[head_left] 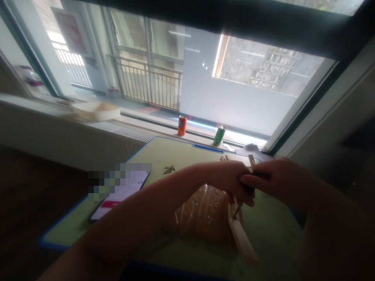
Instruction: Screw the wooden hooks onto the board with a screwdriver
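My right hand point(268, 174) is closed around the dark handle of a screwdriver point(236, 211), its thumb lying along the handle. Just below and to the left, my left hand point(238, 180) is curled around the lower part of the same tool. The screwdriver's metal shaft slants down to a pale wooden strip point(244, 244); its tip and any screw under it are too small to make out. That strip lies along the right side of a brown block point(205, 212) with a shiny, plastic-like surface and small holes. My left forearm hides part of the block.
Several loose screws point(169, 169) lie on the pale green, blue-edged table point(159, 150). A phone point(117, 201) rests at the left. An orange can point(182, 126), a green can point(219, 136) and a cream tray point(95, 112) stand along the windowsill.
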{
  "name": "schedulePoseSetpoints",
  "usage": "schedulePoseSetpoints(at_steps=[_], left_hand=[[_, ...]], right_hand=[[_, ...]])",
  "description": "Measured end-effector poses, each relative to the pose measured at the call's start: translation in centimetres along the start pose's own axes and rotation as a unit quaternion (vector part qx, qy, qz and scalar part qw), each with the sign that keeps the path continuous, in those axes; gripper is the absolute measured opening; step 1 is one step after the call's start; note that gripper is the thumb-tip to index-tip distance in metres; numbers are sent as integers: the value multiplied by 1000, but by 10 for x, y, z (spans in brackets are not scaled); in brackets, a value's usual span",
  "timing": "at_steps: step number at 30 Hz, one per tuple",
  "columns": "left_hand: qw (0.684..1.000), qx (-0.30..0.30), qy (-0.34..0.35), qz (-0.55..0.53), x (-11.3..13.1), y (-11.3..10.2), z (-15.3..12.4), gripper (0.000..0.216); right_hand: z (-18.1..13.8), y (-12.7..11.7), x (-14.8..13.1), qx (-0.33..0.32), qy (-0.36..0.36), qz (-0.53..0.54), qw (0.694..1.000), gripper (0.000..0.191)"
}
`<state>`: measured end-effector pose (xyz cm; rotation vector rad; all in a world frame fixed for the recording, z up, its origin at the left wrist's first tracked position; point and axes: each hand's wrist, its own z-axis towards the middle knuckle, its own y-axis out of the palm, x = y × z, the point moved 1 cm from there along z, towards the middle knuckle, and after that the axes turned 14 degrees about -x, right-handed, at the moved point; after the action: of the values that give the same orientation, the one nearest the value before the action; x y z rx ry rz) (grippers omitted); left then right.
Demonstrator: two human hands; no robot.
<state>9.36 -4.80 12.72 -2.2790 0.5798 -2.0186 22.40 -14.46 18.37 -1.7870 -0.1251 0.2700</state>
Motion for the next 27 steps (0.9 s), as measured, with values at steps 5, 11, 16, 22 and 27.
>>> schedulePoseSetpoints(at_steps=[5,11,16,22,27], left_hand=[[999,-12,10,31,-3,-6,-1,31],[984,12,-30,173,7,-2,-5,40],[983,52,0,173,7,0,-4,43],[983,78,46,159,0,-2,3,43],[984,61,69,155,-4,1,8,41]], right_hand=[[-11,1,3,74,-31,27,996,30],[-24,1,16,91,-136,14,986,33],[-22,-1,18,54,-105,16,993,33],[-22,0,13,49,-76,26,996,28],[-25,5,22,51,-54,12,997,25]])
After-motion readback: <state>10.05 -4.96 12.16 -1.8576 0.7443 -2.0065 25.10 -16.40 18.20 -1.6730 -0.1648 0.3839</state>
